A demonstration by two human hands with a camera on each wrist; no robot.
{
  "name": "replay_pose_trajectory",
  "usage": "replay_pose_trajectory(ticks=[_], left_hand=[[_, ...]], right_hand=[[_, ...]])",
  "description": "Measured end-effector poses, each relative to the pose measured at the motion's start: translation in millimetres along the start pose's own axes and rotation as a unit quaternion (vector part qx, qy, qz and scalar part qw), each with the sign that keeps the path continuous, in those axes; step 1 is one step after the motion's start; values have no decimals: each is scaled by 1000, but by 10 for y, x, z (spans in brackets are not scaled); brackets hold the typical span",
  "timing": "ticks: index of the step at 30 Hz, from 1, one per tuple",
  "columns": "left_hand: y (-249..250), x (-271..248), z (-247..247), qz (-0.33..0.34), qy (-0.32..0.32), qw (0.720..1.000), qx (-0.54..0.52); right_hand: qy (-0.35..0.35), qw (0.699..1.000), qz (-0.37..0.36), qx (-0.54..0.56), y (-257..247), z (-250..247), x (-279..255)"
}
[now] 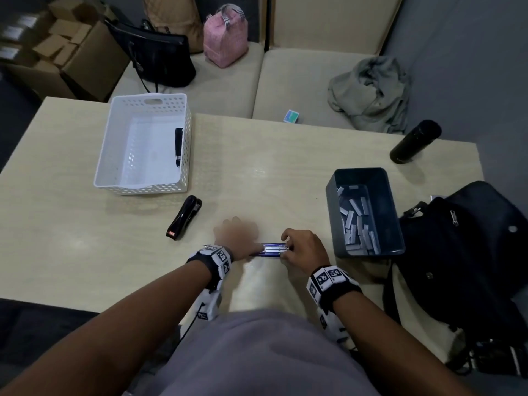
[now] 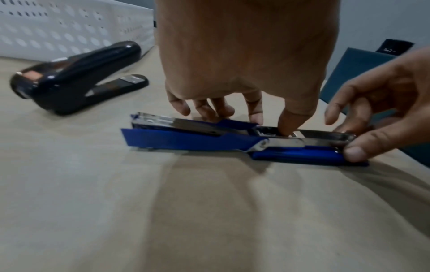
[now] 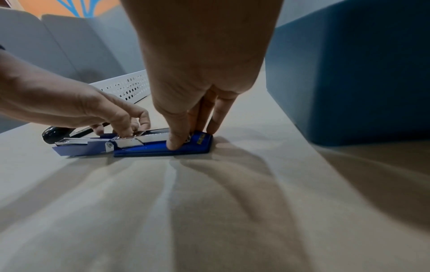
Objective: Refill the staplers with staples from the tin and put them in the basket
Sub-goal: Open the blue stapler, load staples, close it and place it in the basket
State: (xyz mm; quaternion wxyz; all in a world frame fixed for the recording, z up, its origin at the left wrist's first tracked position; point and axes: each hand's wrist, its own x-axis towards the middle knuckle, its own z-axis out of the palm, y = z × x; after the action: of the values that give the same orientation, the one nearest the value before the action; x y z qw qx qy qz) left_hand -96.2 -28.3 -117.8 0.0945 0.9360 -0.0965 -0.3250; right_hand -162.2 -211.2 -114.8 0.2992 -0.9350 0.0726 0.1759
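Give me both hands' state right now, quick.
Left hand: curled onto the blue stapler, one fingertip pressing into its open magazine.
Right hand: pinching one end of the blue stapler.

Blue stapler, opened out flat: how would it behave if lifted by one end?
The blue stapler would probably fold at its hinge, since the two halves lie opened flat. Its metal rail looks stiff, so neither half should bend. Lying flat on the table, it seems unlikely to roll if pushed.
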Motion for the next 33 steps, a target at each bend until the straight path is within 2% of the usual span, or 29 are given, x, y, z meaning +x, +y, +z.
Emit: replay_pose_trajectory(ticks=[3,7,12,14,16,18,19,20,21,23,24,25,27,33], left_hand=[[-139,4,-18,-7,-12,1000,-27],[-155,-3,44,18,-16,995,-92],[-199,10,77,25,-10,990,-141],[-170,1,72,26,-3,989,-146],[-154,-4,61,28,-1,988,-149],[-166,1,62,28,0,987,-158],[-167,0,60,27,0,987,-160],[-168,-3,62,25,-1,987,-161],[-169,-3,66,23,0,986,-163],[-172,3,76,22,-1,986,-167],[-175,3,77,22,-1,986,-167],[-181,2,76,21,-1,986,-166],[-189,13,80,21,-4,986,-165],[-194,23,84,24,-8,985,-169]], right_hand=[[-4,1000,1,-5,10,-4,3],[-30,998,-20,-42,-44,-37,2],[-105,993,-54,-29,-53,-283,-45],[-37,995,-80,46,-65,-530,-60],[113,984,-92,102,-60,-833,-41],[245,963,-69,91,62,-1118,7],[277,958,-35,69,189,-1233,45],[269,962,12,46,344,-1316,87],[224,973,56,21,507,-1365,129],[46,992,109,-51,759,-1356,181],[-50,987,119,-93,813,-1310,180],[-113,977,123,-131,845,-1243,177],[-143,963,126,-190,878,-1121,164],[-120,955,117,-244,860,-1086,149]])
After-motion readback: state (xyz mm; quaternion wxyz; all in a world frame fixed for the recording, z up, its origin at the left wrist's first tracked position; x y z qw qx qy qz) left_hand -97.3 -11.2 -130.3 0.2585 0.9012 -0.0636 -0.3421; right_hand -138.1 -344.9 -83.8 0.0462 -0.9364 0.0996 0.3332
